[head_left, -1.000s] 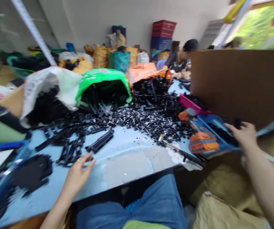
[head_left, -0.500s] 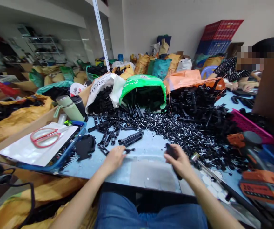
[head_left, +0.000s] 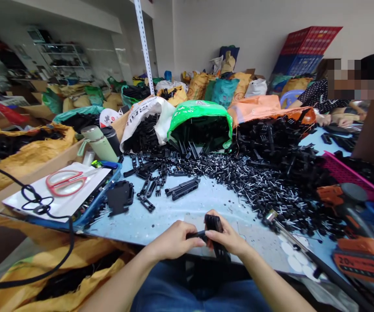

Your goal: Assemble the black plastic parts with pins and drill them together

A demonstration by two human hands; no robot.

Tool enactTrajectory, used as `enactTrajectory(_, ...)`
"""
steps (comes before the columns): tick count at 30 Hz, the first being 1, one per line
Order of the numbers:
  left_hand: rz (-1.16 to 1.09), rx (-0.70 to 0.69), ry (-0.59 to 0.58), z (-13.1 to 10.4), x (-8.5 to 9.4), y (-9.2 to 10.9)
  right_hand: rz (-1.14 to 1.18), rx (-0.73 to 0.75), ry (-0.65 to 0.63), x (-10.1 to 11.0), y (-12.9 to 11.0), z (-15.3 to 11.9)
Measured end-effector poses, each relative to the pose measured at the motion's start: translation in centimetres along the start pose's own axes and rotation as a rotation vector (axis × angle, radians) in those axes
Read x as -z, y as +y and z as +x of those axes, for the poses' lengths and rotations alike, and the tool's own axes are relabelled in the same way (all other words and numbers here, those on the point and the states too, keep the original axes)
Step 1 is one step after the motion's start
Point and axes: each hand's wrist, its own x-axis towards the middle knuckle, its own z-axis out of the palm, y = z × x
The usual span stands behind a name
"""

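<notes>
My left hand [head_left: 179, 239] is closed on a small black plastic part [head_left: 197, 235], pinched between thumb and fingers. My right hand [head_left: 228, 237] grips a larger, longer black plastic part [head_left: 215, 224], tilted upright. The two parts meet in front of my lap, at the table's near edge; whether they are joined I cannot tell. Beyond my hands lies a long black slotted piece [head_left: 183, 189] on the light blue table [head_left: 160, 216]. Left of it are several small black link-shaped parts [head_left: 146, 201] and a flat black plate [head_left: 120, 198].
A large heap of black-headed metal pins [head_left: 258, 190] spreads to the right. Behind it, white, green [head_left: 200, 110] and orange sacks spill black parts. Red scissors [head_left: 65, 182] lie on paper at left; an orange power tool [head_left: 359, 260] is at right. A co-worker [head_left: 323, 97] sits far right.
Both hands have come together near the table edge, bringing their parts into contact. My left hand moved right, and my right hand moved left and lower. The view has shifted slightly.
</notes>
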Motion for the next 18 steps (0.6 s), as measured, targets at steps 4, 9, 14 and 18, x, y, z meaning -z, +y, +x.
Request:
enactTrajectory(4,-0.105,0.023,-0.099,-0.1,-0.1,-0.2,0.031,0.000,-0.062,0.0,0.1,-0.3)
enactTrajectory(9,-0.498,-0.070,0.064,0.7,-0.7,-1.3,0.186,0.069,0.239,-0.3,1.5,0.7)
enactTrajectory(14,-0.775,-0.272,0.587,2.8,-2.2,-0.3,0.344,0.034,0.394,-2.1,1.8,2.7)
enactTrajectory(18,-0.820,-0.042,0.728,4.5,-3.1,-0.6,0.361,-0.201,0.520,-1.1,1.4,3.4)
